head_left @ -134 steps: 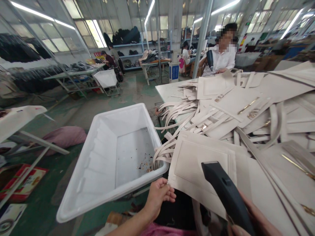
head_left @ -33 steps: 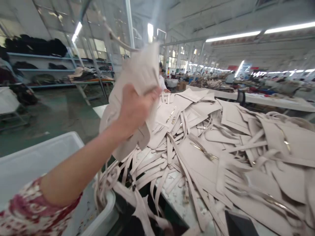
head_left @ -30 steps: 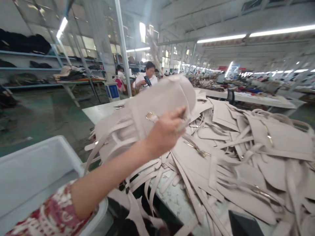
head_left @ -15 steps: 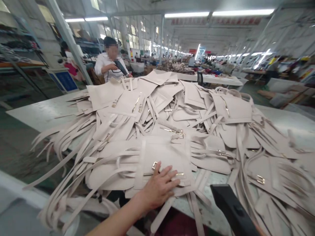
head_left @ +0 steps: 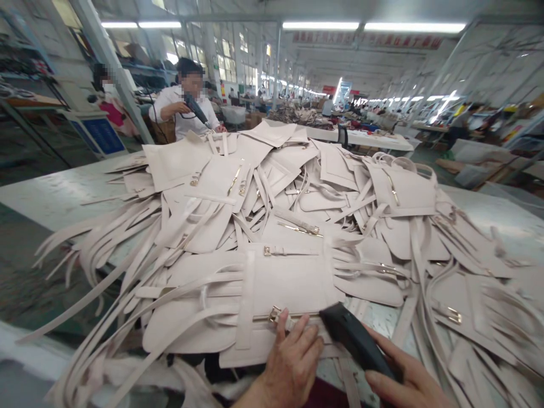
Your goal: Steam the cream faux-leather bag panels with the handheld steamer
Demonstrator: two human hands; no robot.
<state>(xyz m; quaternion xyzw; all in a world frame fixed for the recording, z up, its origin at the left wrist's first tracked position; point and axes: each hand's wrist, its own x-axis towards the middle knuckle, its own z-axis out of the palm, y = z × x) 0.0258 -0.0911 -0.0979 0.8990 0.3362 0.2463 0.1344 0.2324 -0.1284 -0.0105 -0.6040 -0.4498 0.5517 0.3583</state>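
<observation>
A beige bag panel (head_left: pixel 289 279) lies flat in front of me, with a gold zip (head_left: pixel 260 318) across its lower part and a small strap with a gold buckle (head_left: pixel 275 313). My left hand (head_left: pixel 294 354) rests on that lower edge, fingers stretched out over the little strap beside the buckle. From the right, my right hand (head_left: pixel 402 371) is wrapped round a black hand-held tool (head_left: pixel 357 340) with a flat, wide end. The tool's end is over the zip's right end, close to my left fingertips; whether it touches cannot be made out.
A heap of similar beige pieces (head_left: pixel 272 170) with long straps covers much of the table (head_left: pixel 55 195). Straps (head_left: pixel 85 317) hang over the left edge. Across the heap a co-worker (head_left: pixel 187 102) in white holds a dark corded tool (head_left: pixel 196 109).
My right hand has come into view and brought the black tool up and left to the zip. The small buckled straps have shifted on the panel. My left hand sits lower and further right.
</observation>
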